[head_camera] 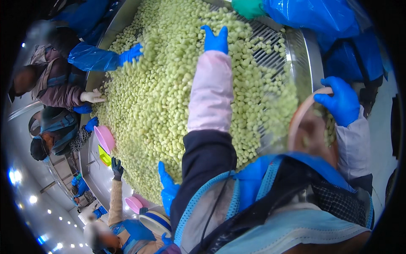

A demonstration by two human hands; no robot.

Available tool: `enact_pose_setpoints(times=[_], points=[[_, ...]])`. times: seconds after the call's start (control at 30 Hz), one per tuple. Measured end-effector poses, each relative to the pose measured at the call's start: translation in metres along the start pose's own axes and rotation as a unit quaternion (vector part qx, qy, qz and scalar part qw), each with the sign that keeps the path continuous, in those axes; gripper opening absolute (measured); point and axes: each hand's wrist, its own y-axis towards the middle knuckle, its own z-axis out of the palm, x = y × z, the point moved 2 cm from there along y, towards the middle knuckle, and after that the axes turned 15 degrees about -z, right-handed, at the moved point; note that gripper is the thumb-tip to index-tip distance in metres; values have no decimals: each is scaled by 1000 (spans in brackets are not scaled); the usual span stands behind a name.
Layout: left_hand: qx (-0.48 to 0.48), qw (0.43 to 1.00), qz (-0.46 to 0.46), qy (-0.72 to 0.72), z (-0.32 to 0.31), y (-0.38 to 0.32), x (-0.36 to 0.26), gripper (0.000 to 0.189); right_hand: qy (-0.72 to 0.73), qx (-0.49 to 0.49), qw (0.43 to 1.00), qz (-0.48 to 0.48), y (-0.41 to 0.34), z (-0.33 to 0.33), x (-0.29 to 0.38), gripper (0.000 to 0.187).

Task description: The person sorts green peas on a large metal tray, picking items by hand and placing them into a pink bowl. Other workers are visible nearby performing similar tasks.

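My left hand [216, 40], in a blue glove with a pink sleeve, reaches out over a thick layer of pale green oval fruits [158, 104] that look like grapes. Its fingers are spread and nothing shows in its grip. At the right, my right hand [342, 101], also blue-gloved, grips the rim of a brownish basin [296, 127]. Some of the fruits lie inside the basin. Blurred fruits [280, 109] are in motion beside its left rim. My apron hides the basin's lower part.
The fruits lie on a slatted metal bed [271, 57] with a raised steel edge [312, 60]. Co-workers' gloved hands reach in from the left [131, 54], below [168, 187] and top [249, 8]. Pink basins [104, 139] and a yellow-green scoop [104, 156] stand at the left.
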Motion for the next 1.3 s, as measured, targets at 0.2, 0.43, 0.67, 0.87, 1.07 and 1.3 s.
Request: enact_pose_setpoints(times=[0.2,0.43,0.67,0.87,1.07,1.3], points=[[-248,954,158,-50,-84,-31,74,64,-13,20,1000,3,8,-3,5,52],[-312,931,55,181,-129,19,128,77,-13,20,1000,3,6,-2,-2,56],[-60,992,109,-19,-9,50,82,94,15,39,999,2,9,-3,5,59],[117,975,179,63,59,-86,37,84,-16,28,999,3,4,-6,0,58],[27,955,143,257,-43,-170,161,91,68,10,996,-53,4,-2,6,50],[98,926,-160,328,-108,-287,233,111,58,41,997,17,-2,1,-6,40]])
